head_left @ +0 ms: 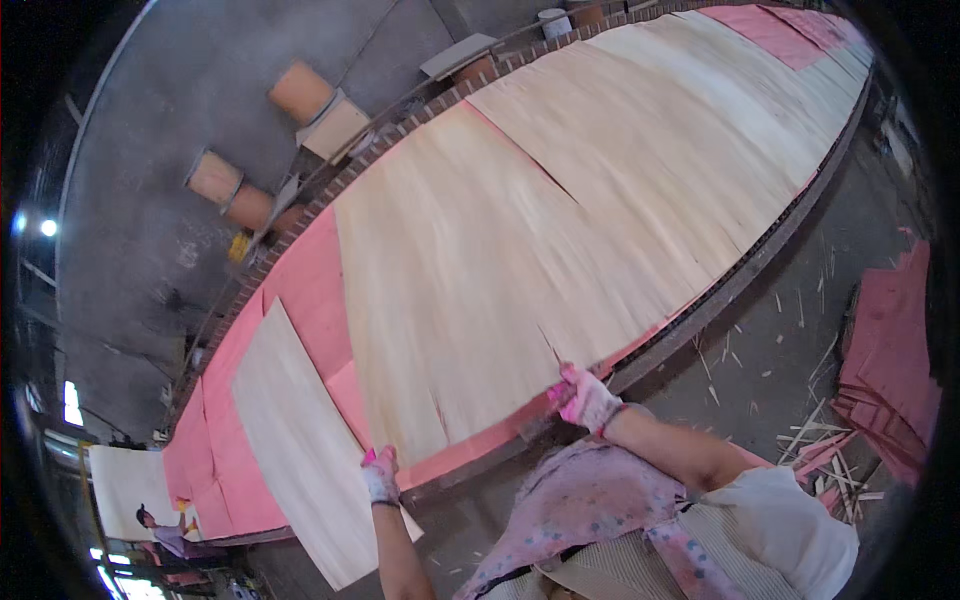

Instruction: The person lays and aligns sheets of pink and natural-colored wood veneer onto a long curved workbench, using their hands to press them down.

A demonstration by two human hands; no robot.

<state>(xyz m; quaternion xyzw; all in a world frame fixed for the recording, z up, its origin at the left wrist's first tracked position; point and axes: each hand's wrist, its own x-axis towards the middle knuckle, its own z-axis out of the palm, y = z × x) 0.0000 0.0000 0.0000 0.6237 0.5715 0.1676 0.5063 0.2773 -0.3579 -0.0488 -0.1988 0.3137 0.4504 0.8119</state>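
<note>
Currently, pale wood-veneer sheets (500, 220) are covering most of a long table (648, 358)'s pink layer (310, 260); one loose veneer strip (300, 430) is overhanging the near edge. Left hand (381, 477) is sitting by the strip, right hand (587, 398) by the sheets' near edge; can't tell either grip. Pink scraps (885, 350) are littering grey floor (750, 345); brown drums (301, 93) are standing beyond.

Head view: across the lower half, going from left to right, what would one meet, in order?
Co-worker in a dark cap → the person's left hand → the person's right hand → ragged pink sheets at the far right.
</note>
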